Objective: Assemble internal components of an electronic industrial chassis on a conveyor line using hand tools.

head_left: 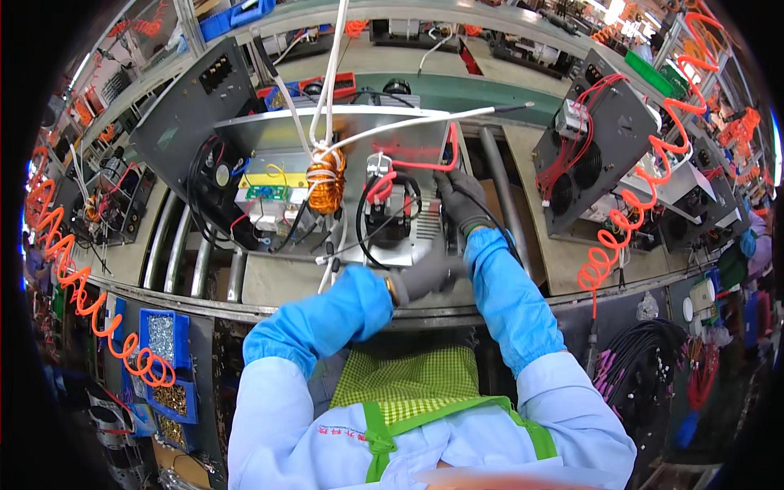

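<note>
An opened metal machine chassis [282,139] lies before me, its wiring exposed. Inside it are a copper-wound toroid coil [326,184], a small green circuit board [267,193] and a dark round component [387,217] with red and black leads. My right hand [464,200], in a grey glove, is at the chassis's right end, its fingers bent in near a red cable [425,167]; what they grip is hidden. A black cable [493,216] runs over that glove. By the near right corner is my left hand [426,276], also gloved, its fingers smeared by motion.
Metal rollers [500,180] cross the bench beside the chassis. Another dark panel with fans [584,163] stands at right. Coiled orange air hoses [604,260] hang on both sides. Blue bins of screws [163,336] sit at lower left. White cables [327,82] rise from the coil.
</note>
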Action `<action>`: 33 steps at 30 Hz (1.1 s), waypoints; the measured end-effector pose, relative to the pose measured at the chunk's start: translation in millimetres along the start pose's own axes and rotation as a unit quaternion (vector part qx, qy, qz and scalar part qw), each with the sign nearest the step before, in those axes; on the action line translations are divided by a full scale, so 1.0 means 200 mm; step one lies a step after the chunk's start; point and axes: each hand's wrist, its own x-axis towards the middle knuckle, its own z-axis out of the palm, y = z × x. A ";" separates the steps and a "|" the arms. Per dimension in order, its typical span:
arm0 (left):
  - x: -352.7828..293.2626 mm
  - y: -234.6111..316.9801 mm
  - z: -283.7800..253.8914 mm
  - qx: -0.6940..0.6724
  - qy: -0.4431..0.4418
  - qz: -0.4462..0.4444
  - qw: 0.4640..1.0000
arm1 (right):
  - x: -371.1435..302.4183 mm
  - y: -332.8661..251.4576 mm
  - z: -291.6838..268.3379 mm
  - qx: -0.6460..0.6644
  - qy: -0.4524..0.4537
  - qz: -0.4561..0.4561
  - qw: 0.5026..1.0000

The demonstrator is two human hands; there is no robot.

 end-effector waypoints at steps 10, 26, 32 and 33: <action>-0.14 -0.04 0.16 0.183 0.056 -0.013 0.981 | 0.01 0.02 0.01 -0.003 0.006 0.018 1.000; -0.10 -0.14 0.14 0.067 0.020 -0.009 0.998 | 0.01 0.04 0.02 -0.006 0.002 0.010 1.000; -0.16 0.05 0.17 0.096 0.052 -0.088 0.990 | -0.02 0.06 0.02 -0.009 -0.004 0.012 1.000; -0.10 0.15 0.12 -0.074 0.055 -0.097 0.991 | -0.01 0.04 0.02 0.010 0.000 0.013 1.000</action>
